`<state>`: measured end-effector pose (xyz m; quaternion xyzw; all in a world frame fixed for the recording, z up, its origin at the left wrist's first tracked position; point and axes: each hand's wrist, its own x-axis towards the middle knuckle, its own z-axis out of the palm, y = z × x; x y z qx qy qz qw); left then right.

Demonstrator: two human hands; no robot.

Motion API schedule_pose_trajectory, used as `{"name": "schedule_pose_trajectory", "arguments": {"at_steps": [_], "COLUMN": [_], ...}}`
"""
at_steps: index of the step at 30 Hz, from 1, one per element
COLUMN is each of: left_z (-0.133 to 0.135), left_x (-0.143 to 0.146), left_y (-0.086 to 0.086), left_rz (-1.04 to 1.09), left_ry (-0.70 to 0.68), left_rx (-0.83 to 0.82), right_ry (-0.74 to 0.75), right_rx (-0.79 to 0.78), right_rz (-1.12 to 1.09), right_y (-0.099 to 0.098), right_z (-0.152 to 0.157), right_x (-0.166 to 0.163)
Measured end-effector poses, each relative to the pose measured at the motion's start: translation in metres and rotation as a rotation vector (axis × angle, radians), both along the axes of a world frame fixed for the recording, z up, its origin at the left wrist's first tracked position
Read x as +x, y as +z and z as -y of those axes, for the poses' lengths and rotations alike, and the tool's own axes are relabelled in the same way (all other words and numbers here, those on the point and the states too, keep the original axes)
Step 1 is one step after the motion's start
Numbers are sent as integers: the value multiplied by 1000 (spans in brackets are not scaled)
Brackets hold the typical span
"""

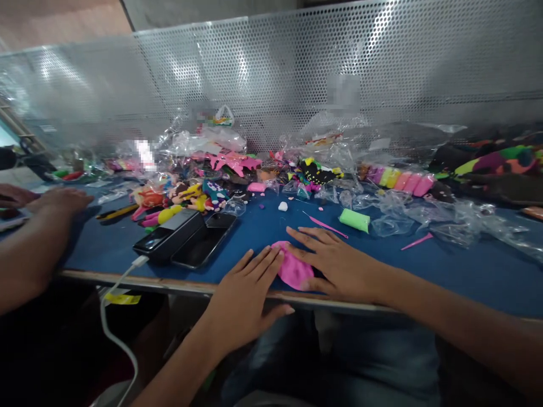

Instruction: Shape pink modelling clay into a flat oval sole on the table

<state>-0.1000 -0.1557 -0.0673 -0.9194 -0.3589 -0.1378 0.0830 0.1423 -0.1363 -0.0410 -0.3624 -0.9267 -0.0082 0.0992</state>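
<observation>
A flattened lump of pink clay lies on the blue table close to its front edge. My left hand rests flat beside it, fingers stretched out and fingertips touching the clay's left rim. My right hand lies flat too, fingers spread, its palm and thumb pressed against the clay's right side. Neither hand grips anything.
Two dark phones with a white cable lie left of my hands. A green clay block, pink sculpting tools, clay figures and crumpled plastic wrap crowd the back. Another person's arm reaches in at left. A perforated metal screen stands behind.
</observation>
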Motion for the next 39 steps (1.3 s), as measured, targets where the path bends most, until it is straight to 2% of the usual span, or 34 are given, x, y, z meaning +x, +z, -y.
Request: {"name": "schedule_pose_trajectory", "arguments": {"at_steps": [4, 9, 16, 19, 22, 26, 29, 34, 39], "left_z": [-3, -8, -11, -11, -12, -12, -13, -20, -22], "left_x": [1, 10, 9, 7, 6, 7, 9, 12, 14], "left_y": [-4, -2, -5, -5, -3, 3, 8, 10, 4], "left_rz": [-40, -64, -85, -51, -44, -55, -84, -68, -70], "left_ry": [36, 4, -18, 46, 127, 149, 101, 49, -16], "left_rx": [37, 31, 6, 4, -66, -123, -155, -210, -133], "right_ry": [-89, -31, -61, -40, -42, -66, -66, -102, -121], "right_rx": [-80, -116, -202, -224, -215, -209, -188, -54, -18], "right_rz": [49, 27, -20, -25, -12, 5, -62, -307, -348], "right_y": [-6, -8, -10, -9, -9, -11, -14, -16, -16], "right_z": [0, -1, -2, -7, -12, -16, -16, -14, -13], "right_x": [-6, -11, -9, -8, -10, -12, -11, -9, -11]}}
